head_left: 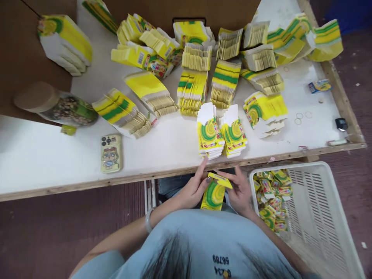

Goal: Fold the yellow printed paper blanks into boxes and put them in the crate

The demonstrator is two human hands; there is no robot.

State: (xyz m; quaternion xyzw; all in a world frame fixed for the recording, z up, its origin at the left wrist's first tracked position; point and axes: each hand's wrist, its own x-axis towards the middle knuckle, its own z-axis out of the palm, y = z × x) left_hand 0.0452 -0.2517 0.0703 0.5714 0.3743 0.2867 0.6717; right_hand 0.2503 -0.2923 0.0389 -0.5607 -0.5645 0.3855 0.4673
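A green-swirled yellow carton (213, 198) is held in the left hand (192, 192), a panel (223, 181) angled across its far end.

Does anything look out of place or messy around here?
A small blue box at the table's right stands out against the yellow cartons; loose thin rings lie near it, and a white scrap litters the floor.

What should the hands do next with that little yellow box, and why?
Perhaps gently press down the yellow flap on the little box. It seems to stick out at an angle at the box's far end, and both the left hand and the right hand are right there beside it.
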